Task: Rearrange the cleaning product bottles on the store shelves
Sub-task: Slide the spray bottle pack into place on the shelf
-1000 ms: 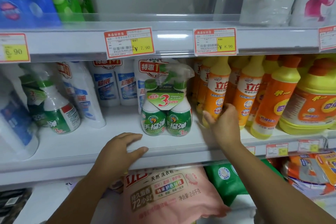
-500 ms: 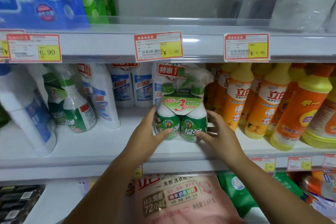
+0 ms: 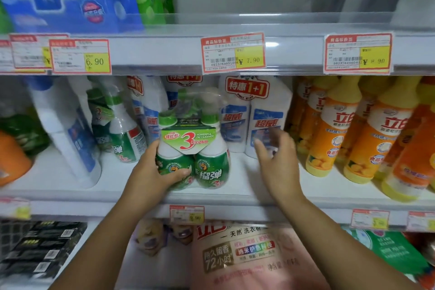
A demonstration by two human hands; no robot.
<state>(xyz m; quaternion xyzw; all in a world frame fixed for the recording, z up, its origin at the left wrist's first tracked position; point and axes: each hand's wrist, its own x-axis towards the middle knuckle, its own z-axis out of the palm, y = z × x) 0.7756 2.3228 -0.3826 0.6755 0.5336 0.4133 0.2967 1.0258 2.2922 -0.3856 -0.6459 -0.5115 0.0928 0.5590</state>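
A twin pack of green-and-white spray cleaner bottles (image 3: 207,160) stands near the front of the middle shelf (image 3: 247,186). My left hand (image 3: 153,172) grips the pack's left bottle, thumb across its label. My right hand (image 3: 277,162) hovers to the pack's right with fingers spread, in front of a white-and-blue twin pack marked 1+1 (image 3: 259,113), touching nothing. Its fingertips are blurred.
Another green spray pack (image 3: 120,134) and white-and-blue bottles (image 3: 68,129) stand to the left. Orange-and-yellow dish soap bottles (image 3: 348,134) fill the right. Price tags (image 3: 233,53) line the upper shelf edge. A pink detergent bag (image 3: 254,256) lies on the shelf below.
The view has shifted left. My right hand let go of the green twin pack and moved right and up. My left hand keeps hold of the pack, which now sits further left on the shelf.
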